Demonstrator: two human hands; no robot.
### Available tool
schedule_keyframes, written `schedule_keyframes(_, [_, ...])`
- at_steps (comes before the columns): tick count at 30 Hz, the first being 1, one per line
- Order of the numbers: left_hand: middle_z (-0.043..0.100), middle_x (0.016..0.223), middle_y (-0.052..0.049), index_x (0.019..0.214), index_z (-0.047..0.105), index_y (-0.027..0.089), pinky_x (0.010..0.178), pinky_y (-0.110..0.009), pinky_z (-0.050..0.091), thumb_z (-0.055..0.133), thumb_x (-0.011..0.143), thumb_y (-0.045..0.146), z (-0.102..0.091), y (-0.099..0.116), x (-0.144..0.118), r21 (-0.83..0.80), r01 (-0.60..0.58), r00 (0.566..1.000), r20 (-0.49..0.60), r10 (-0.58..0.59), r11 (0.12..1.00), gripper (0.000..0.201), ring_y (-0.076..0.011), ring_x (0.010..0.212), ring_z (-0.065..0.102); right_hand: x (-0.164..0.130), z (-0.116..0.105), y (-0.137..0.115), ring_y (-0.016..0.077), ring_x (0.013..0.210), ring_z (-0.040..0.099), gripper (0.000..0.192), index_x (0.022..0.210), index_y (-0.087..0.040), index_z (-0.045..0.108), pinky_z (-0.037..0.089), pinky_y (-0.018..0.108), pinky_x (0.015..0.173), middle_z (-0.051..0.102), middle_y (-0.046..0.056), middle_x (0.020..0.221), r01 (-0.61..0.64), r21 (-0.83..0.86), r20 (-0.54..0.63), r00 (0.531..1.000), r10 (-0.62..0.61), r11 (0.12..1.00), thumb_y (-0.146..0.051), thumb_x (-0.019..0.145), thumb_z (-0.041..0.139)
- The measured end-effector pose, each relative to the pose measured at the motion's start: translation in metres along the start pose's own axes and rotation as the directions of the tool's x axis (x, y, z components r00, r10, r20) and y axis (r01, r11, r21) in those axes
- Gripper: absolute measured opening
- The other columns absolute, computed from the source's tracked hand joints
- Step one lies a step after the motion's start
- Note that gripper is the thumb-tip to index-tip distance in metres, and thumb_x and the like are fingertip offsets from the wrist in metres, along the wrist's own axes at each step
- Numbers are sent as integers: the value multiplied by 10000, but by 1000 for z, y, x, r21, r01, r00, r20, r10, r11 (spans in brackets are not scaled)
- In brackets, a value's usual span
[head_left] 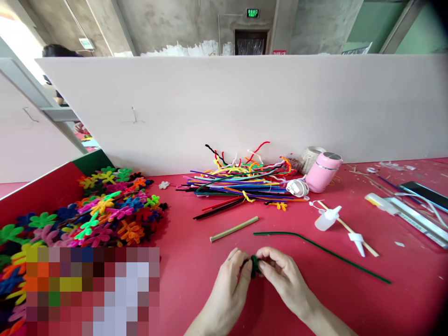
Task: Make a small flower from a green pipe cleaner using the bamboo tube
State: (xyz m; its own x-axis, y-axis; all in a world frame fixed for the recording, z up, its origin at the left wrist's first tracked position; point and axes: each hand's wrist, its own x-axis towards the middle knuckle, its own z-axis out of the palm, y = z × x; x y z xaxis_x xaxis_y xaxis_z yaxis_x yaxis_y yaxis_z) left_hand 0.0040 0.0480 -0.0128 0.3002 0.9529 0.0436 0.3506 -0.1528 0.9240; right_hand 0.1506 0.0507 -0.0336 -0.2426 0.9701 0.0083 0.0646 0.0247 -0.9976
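Observation:
My left hand point(234, 275) and my right hand point(280, 273) meet low in the middle of the red table point(196, 280). Between their fingertips they pinch a small dark green pipe cleaner piece point(255, 265), bent into a tight curl. Just beyond the hands lies a long dark green pipe cleaner point(322, 249), running to the right. A short tan stick point(234, 229) lies ahead of my left hand.
A heap of pipe cleaner flowers point(105, 210) fills the left side. Loose coloured pipe cleaners point(241, 182) lie at the back by a pink bottle point(322, 171) and white charger point(297, 187). A glue bottle point(327, 219), wooden skewer point(350, 229) and phone point(425, 193) lie right. A white partition point(245, 102) stands behind.

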Motion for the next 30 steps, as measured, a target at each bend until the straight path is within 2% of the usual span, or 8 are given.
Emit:
schedule_keyframes(3, [472,685,-9,718,477,163,615,-232,359,352,870,297,-9,-3,-3,-73,60,993,110,-52,996,238,-125,633,419,1,-4,-6,105,595,415,221,720,-166,513,365,194,544,426,-28,645,30,-94,18,999,-28,995,-327,853,441])
schedule_keyframes(6, [467,633,3,720,485,146,579,-227,355,358,866,344,-15,-8,-6,-191,133,970,226,-88,972,276,-111,587,427,2,-5,-6,110,626,454,167,827,-167,537,390,196,574,488,-15,700,19,-89,42,999,-15,996,-318,846,465])
schedule_keyframes(10, [469,602,-1,714,506,124,557,-226,352,389,851,377,-18,-13,-6,-353,215,951,289,-113,911,311,-100,547,443,1,-4,-2,116,637,504,132,856,-170,544,425,197,590,537,-7,701,50,-57,166,985,-40,997,-290,836,493])
schedule_keyframes(13, [476,585,-4,705,520,117,557,-224,350,435,833,380,-19,-16,-6,-432,272,930,348,-120,860,304,-92,532,440,-1,-4,-4,132,734,549,135,933,-186,562,448,216,673,580,17,803,97,-91,166,983,-81,991,-251,850,478])
schedule_keyframes(19, [513,585,-7,713,532,116,512,-215,353,530,782,364,-14,-25,-8,-640,427,891,417,-177,638,257,-87,502,466,-2,-7,-9,121,703,555,94,842,-190,594,450,211,657,565,11,761,245,-159,241,949,-203,956,-169,837,502])
schedule_keyframes(22, [518,574,12,728,526,127,495,-210,370,601,730,347,-11,-27,-8,-707,425,896,415,-155,565,232,-84,478,491,-4,-7,-7,122,717,552,120,868,-192,583,445,215,658,554,19,779,321,-222,235,934,-269,921,-126,836,489])
schedule_keyframes(25, [531,546,21,733,519,126,481,-201,376,647,696,320,-11,-27,-8,-697,400,901,417,-117,596,235,-75,448,496,-5,-8,-6,123,727,549,150,900,-200,581,438,216,659,550,25,790,368,-266,257,918,-302,891,-109,838,479])
schedule_keyframes(30, [540,500,24,718,520,120,461,-183,354,639,701,312,-17,-25,-8,-592,419,879,456,-143,689,227,-65,422,485,-3,-10,-8,120,713,539,131,881,-195,578,419,214,651,547,26,784,373,-306,329,905,-270,876,-137,855,463])
